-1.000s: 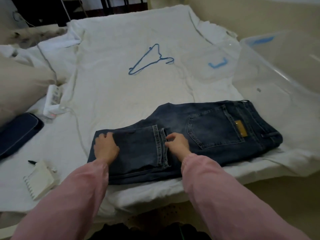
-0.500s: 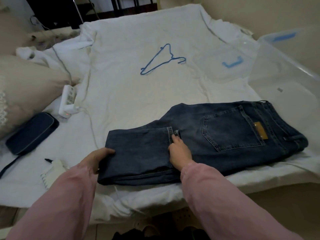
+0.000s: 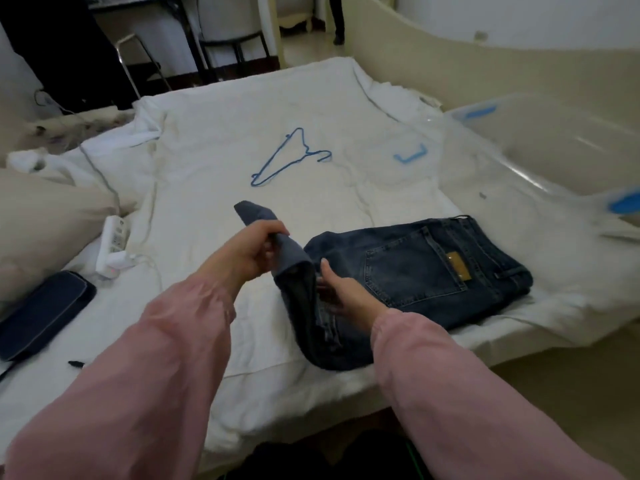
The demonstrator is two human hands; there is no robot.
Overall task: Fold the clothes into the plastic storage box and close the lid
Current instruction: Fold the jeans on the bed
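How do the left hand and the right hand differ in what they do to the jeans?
The left hand grips the jeans by the leg end, raised off the bed; the right hand lies lower, fingers fairly straight against the fold. Both touch the denim.

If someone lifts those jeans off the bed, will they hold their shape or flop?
Probably floppy: the part of the jeans lifted by the left hand bends and droops around the grip. They look like thick denim folded in layers, so they are likely fairly heavy for their size. Slipping seems unlikely, since the cloth looks rough.
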